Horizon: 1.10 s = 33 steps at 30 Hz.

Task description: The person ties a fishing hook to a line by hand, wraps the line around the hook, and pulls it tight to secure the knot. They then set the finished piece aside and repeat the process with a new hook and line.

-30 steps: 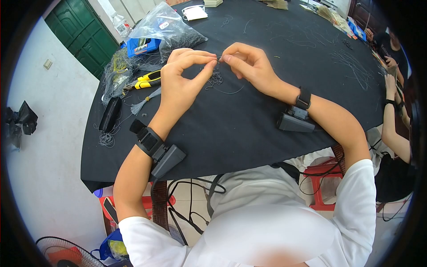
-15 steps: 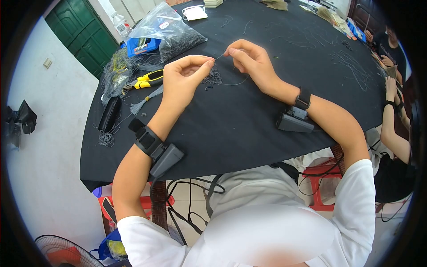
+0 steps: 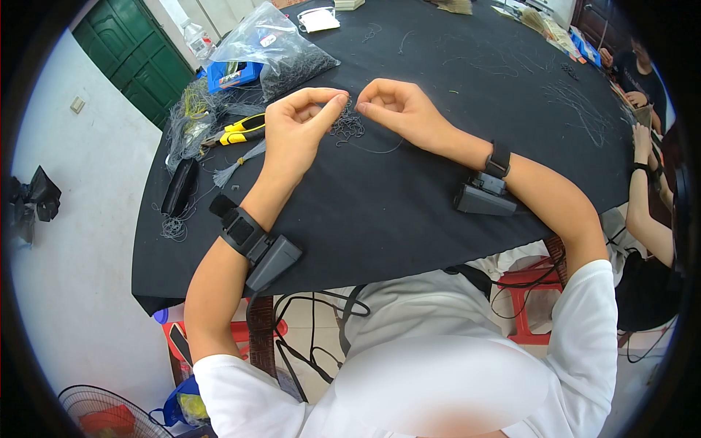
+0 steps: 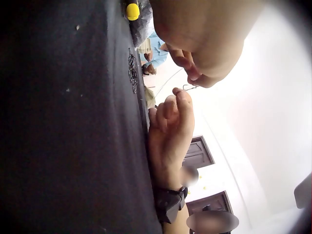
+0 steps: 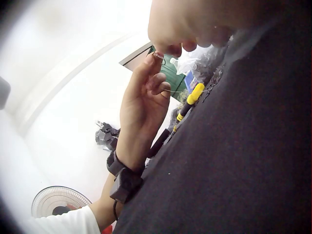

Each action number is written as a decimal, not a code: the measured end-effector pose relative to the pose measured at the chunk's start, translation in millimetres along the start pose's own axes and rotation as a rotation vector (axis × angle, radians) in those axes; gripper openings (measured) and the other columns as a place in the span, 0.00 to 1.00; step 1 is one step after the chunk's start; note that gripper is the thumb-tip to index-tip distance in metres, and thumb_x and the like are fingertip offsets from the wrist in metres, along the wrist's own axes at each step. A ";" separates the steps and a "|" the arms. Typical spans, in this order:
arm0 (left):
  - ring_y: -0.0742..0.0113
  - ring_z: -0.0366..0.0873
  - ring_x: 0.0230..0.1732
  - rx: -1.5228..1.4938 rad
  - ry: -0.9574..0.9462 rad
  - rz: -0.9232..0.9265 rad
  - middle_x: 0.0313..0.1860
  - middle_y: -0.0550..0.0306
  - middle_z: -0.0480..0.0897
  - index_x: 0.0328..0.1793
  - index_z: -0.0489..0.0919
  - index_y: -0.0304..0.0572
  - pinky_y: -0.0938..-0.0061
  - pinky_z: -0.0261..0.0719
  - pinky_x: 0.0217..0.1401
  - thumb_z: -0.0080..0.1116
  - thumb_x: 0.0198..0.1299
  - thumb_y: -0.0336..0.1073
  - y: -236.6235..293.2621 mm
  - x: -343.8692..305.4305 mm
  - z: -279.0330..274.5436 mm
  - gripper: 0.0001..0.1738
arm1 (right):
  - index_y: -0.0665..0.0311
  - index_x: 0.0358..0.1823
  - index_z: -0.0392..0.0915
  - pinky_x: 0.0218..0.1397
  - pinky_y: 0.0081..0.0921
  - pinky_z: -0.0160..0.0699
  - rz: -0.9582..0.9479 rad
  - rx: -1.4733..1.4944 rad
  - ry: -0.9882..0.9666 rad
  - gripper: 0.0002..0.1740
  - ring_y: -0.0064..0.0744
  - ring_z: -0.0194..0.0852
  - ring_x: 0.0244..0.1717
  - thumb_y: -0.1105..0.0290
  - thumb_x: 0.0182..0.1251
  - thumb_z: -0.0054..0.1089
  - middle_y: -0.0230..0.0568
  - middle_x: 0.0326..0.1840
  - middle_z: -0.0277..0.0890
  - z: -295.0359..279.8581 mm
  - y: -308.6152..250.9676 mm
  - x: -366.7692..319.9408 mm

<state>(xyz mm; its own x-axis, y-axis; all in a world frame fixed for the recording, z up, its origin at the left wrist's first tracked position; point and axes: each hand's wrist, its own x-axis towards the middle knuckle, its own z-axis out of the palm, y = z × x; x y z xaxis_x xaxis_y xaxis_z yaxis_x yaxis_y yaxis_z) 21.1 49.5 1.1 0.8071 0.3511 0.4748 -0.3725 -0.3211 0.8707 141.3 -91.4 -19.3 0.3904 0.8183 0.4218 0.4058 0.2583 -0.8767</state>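
Note:
My left hand (image 3: 294, 130) pinches a small fish hook (image 5: 163, 60) between thumb and index fingertips, above the table. A thin fishing line (image 4: 168, 79) hangs from the fingers. Close by on the right, my right hand (image 3: 406, 111) has thumb and index fingertips together at the line's end, right at the hook in the left wrist view. Most of what those fingertips pinch is hidden. Beneath and just beyond the hands lies a pile of dark hooks (image 3: 349, 125) on the black tablecloth (image 3: 365, 219).
Yellow-and-black pliers (image 3: 241, 131) and a tied bundle of line (image 3: 237, 166) lie left of my left hand. Behind are a clear bag of dark pieces (image 3: 296, 69) and a blue box (image 3: 232, 75). A black case (image 3: 180, 188) rests near the left edge. Other people sit at right.
The hands parted, stretching the line between them, then came close again. My right hand rose and then dropped back down toward the left fingertips. The left hand barely moved.

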 end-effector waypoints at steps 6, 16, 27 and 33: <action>0.90 0.59 0.19 0.048 0.004 -0.048 0.22 0.71 0.74 0.38 0.81 0.34 0.91 0.51 0.20 0.60 0.54 0.32 2.0 -1.6 1.3 0.08 | 0.66 0.35 0.74 0.23 0.09 0.56 -0.014 -0.015 -0.076 0.08 0.08 0.61 0.23 0.68 0.63 0.54 0.23 0.23 0.70 3.1 7.0 0.5; 0.90 0.54 0.15 0.053 0.069 -0.051 0.14 0.74 0.67 0.35 0.81 0.32 0.89 0.46 0.17 0.62 0.53 0.31 -1.3 -1.6 3.6 0.08 | 0.68 0.35 0.78 0.23 0.10 0.64 0.102 0.047 -0.144 0.09 0.10 0.64 0.19 0.69 0.58 0.59 0.28 0.22 0.74 3.7 -6.1 -2.7; 0.86 0.63 0.21 0.137 0.043 -0.128 0.26 0.66 0.80 0.38 0.82 0.39 0.90 0.56 0.23 0.62 0.53 0.36 -1.2 -2.3 -1.1 0.10 | 0.65 0.33 0.72 0.17 0.09 0.53 0.128 0.146 -0.034 0.05 0.09 0.55 0.16 0.71 0.62 0.53 0.24 0.19 0.66 5.8 -9.5 -3.5; 0.87 0.61 0.20 0.132 0.031 -0.133 0.25 0.67 0.79 0.38 0.82 0.38 0.90 0.53 0.21 0.62 0.53 0.37 0.2 -2.4 -0.8 0.10 | 0.64 0.32 0.71 0.19 0.10 0.49 0.032 0.061 0.009 0.04 0.08 0.52 0.17 0.71 0.61 0.53 0.20 0.17 0.61 -0.7 -5.7 -3.7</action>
<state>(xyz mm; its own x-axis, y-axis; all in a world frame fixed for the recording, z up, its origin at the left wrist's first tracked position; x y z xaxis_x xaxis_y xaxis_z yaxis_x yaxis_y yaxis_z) 18.7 49.3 0.2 0.8297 0.4246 0.3625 -0.1988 -0.3820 0.9025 138.2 -96.2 -15.7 0.4099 0.8221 0.3952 0.3420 0.2632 -0.9021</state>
